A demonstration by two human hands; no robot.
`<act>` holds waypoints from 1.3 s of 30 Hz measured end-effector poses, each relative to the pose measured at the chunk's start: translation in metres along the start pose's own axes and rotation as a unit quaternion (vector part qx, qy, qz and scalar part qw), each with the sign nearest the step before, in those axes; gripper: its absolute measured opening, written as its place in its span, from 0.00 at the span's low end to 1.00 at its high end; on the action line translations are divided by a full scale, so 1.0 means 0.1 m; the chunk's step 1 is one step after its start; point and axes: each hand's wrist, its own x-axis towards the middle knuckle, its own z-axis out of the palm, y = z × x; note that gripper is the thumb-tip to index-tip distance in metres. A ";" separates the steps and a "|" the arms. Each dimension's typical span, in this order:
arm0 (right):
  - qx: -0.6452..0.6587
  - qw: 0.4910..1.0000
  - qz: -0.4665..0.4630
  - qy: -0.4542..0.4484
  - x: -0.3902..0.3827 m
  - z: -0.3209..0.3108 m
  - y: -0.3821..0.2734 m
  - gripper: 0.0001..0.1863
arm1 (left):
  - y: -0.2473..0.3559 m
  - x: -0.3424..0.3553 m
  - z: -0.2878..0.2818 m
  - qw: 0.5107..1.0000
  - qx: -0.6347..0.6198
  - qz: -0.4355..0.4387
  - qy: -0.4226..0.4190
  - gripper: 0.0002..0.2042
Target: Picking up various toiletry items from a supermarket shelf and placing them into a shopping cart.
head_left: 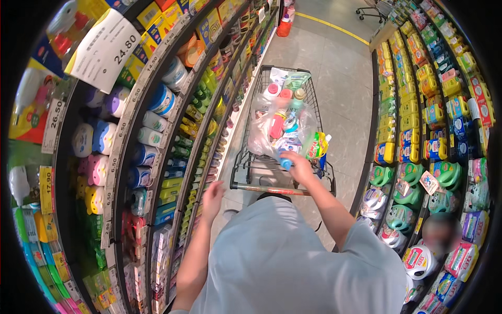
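Ahead of me stands a wire shopping cart filled with bottles and packs, some in a clear plastic bag. My right hand is over the near end of the basket, its fingers closed round a bottle with a blue cap; the rest of that bottle is hard to separate from the goods behind. Just beyond it lies a green and yellow refill pouch. My left hand hangs left of the cart handle, fingers loosely apart with nothing in them, close to the left shelves.
Tall shelves of bottles and boxes with price tags line the left. On the right, shelves hold yellow, green and white detergent jugs. A grey tiled floor runs between them, with a yellow line and another cart far ahead.
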 end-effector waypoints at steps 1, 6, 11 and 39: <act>-0.021 1.000 -0.011 -0.010 -0.03 -0.04 -0.08 0.25 | 0.41 0.14 0.22 0.997 0.029 0.047 -0.059 0.14; 0.001 1.000 -0.005 -0.014 0.02 -0.24 -0.17 0.26 | 1.48 0.68 1.16 0.952 0.105 0.139 -0.250 0.20; 0.003 0.996 0.019 -0.086 0.20 -0.38 0.10 0.25 | 1.09 1.08 1.73 0.908 0.350 0.124 -0.194 0.26; 0.303 0.944 -0.029 -0.129 0.88 -1.40 -1.49 0.09 | 0.34 0.15 1.36 0.871 0.472 0.114 -0.074 0.22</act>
